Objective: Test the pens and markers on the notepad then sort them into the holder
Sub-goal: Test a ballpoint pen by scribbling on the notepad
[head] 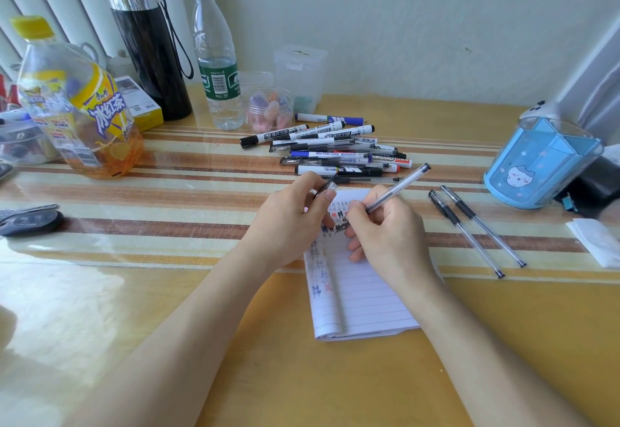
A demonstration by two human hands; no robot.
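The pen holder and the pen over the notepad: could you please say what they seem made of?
The pen holder looks like glossy translucent blue plastic: its upper rim is see-through. The pen appears to be clear hard plastic, since its barrel is see-through.

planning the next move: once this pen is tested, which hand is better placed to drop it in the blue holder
Right. The right hand grips the pen, and the holder stands on that side; the left hand holds only the cap.
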